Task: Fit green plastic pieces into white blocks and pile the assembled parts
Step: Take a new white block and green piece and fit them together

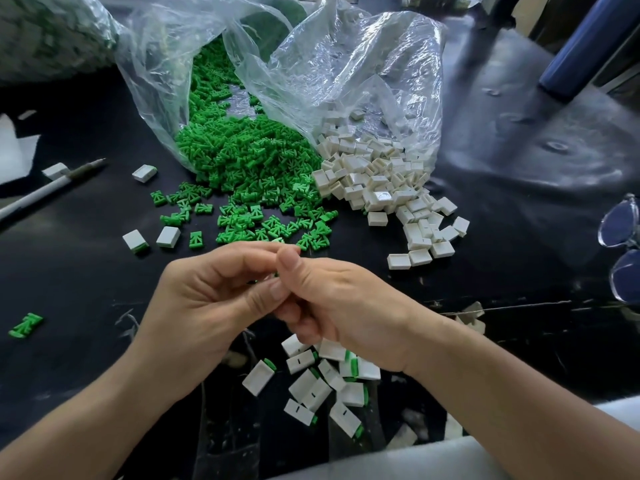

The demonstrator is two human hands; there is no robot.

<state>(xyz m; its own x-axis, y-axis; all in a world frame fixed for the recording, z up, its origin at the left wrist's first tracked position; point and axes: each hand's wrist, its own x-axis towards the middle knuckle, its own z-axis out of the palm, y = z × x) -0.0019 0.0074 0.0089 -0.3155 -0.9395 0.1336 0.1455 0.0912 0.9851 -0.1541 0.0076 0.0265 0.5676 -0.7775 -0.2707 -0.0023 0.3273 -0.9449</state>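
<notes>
Place: assembly workshop.
Sign: clear plastic bags (329, 74) are spilling green plastic pieces (249, 161), white blocks (374, 178) over black worktop (104, 271).

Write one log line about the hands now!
left hand, right hand: pinching a mostly hidden part | assembled pile: beneath hands | green pieces, white blocks: spilling from bags
</notes>
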